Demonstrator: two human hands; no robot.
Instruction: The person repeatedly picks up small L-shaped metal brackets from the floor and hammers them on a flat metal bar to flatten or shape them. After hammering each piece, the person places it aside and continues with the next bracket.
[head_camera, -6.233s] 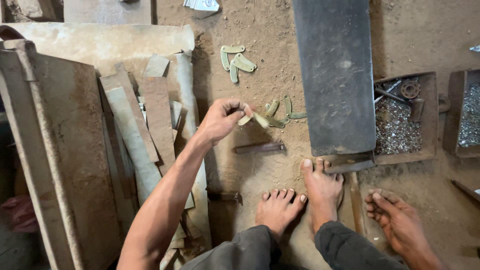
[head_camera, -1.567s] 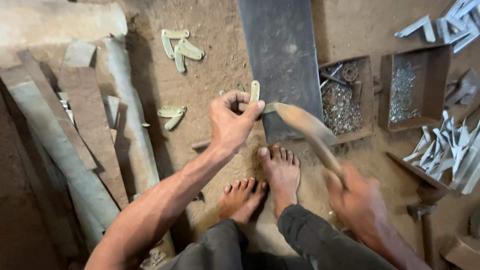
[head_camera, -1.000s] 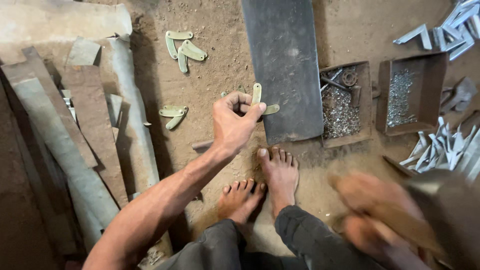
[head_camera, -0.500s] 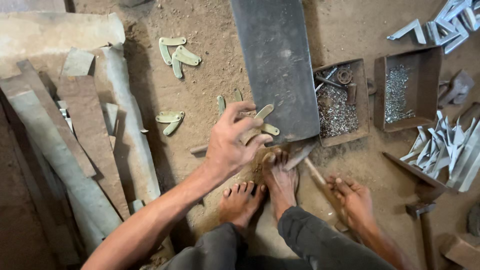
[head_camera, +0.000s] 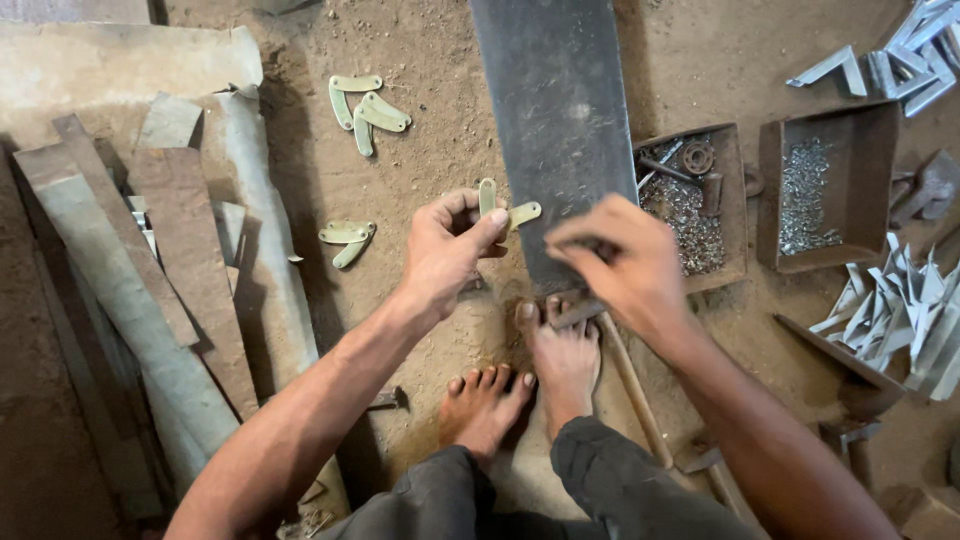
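Left hand (head_camera: 447, 250) pinching small flat greenish metal plates (head_camera: 500, 208) above the dirt floor (head_camera: 420, 150), right hand (head_camera: 620, 262) fingers bunched just beside them, over a dark steel slab (head_camera: 555, 110), bare feet (head_camera: 530, 375) below.

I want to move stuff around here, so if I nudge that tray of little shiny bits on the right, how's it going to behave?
The metal tray looks like rusty sheet steel with low walls on dirt, so it would probably drag, not glide. Its small silvery pieces lie loose and would likely shift or rattle. It seems fairly heavy for its size, and unlikely to tip.
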